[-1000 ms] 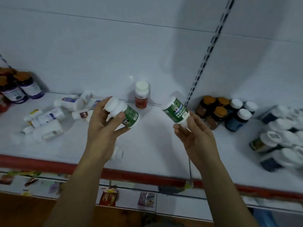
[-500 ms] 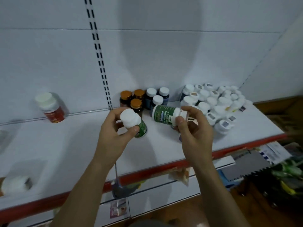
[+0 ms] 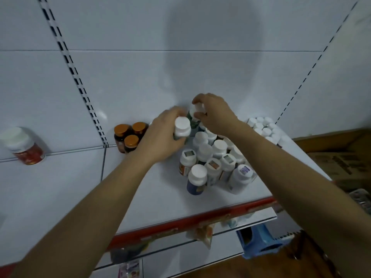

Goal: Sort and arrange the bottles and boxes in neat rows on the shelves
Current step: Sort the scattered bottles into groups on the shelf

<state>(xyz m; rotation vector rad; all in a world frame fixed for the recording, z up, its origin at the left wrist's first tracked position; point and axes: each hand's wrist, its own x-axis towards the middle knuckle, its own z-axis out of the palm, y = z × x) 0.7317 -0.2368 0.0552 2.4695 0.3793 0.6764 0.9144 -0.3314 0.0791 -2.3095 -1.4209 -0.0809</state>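
My left hand (image 3: 160,138) grips a white-capped bottle (image 3: 182,128) with a green label, held upright at the back of the white shelf (image 3: 152,189). My right hand (image 3: 213,115) grips the white cap of a second green-labelled bottle (image 3: 193,120) from above, right beside the first, near the back wall. Both bottles are at the rear left of a cluster of white-capped bottles (image 3: 212,161). Whether they touch the shelf is hidden by my hands.
Three brown bottles with orange caps (image 3: 128,135) stand left of my hands. A lone red-labelled white-capped bottle (image 3: 23,146) stands far left. More white-capped bottles (image 3: 265,127) fill the back right corner. The shelf has a red front edge (image 3: 200,219); cardboard boxes (image 3: 341,157) lie right.
Both hands have moved forward to the back of the shelf with their green-labelled bottles, which now stand upright side by side. The view has shifted right and closer.
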